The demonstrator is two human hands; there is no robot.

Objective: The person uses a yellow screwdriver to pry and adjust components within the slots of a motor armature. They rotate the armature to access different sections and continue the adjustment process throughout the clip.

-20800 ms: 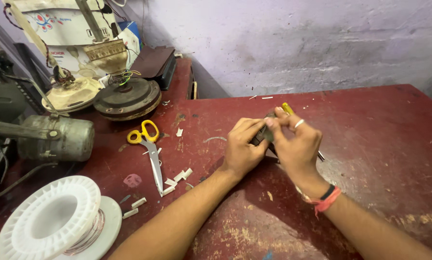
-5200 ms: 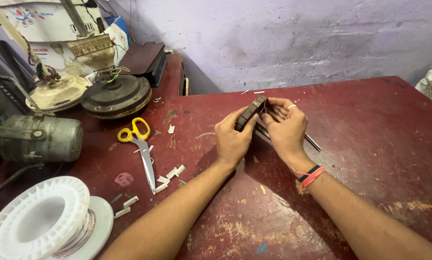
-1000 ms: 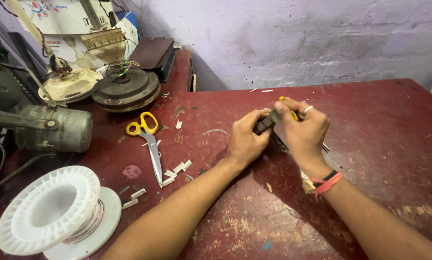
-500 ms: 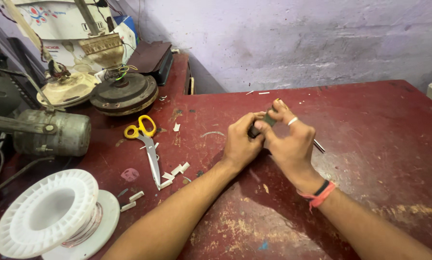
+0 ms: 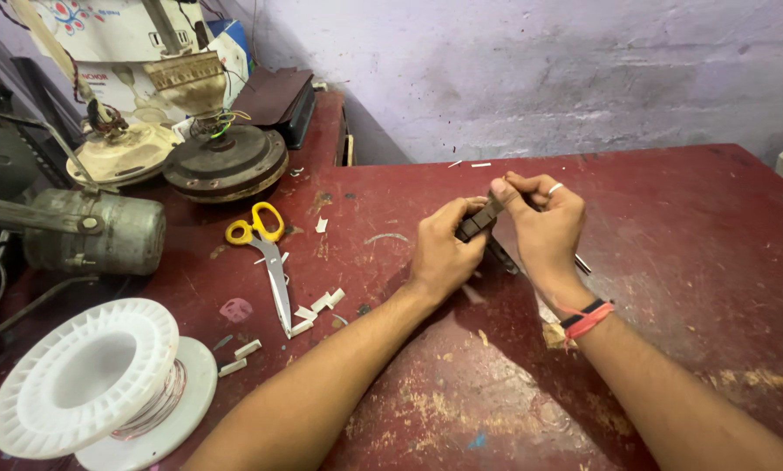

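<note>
Overhead, head view only. Both bare hands meet above the middle of a worn red table (image 5: pixel 670 262). Left hand (image 5: pixel 442 255) curls shut around the lower end of a small dark curved part (image 5: pixel 479 220), thumb on top. Right hand (image 5: pixel 544 228) pinches the upper end of the same part between thumb and forefinger; a ring shows on one finger, and a red and black wristband (image 5: pixel 587 318) sits at the wrist. The part is held in the air between the two hands, tilted, its high end toward 1 o'clock. A thin dark rod (image 5: pixel 505 258) runs under the hands toward 4 o'clock; whether it touches the part, cannot tell.

From the hands:
- 9 o'clock: yellow-handled scissors (image 5: pixel 265 253) lie on the table, blades pointing toward 6 o'clock, well apart from the hands.
- Just beside the scissor tips: a scatter of small white strips (image 5: pixel 317 307).
- 8 o'clock, near the table corner: a white plastic spool (image 5: pixel 86 379) with copper-coloured wire on its core.
- 10 o'clock: a round dark fan motor housing (image 5: pixel 226 161) with coloured wires on top; beside it, further left, a cream-coloured housing (image 5: pixel 117 153).
- 9 o'clock at the far left edge: a grey metal cylinder-shaped motor (image 5: pixel 95 231).
- 12 o'clock: two more white strips near a lilac wall (image 5: pixel 540 70).
</note>
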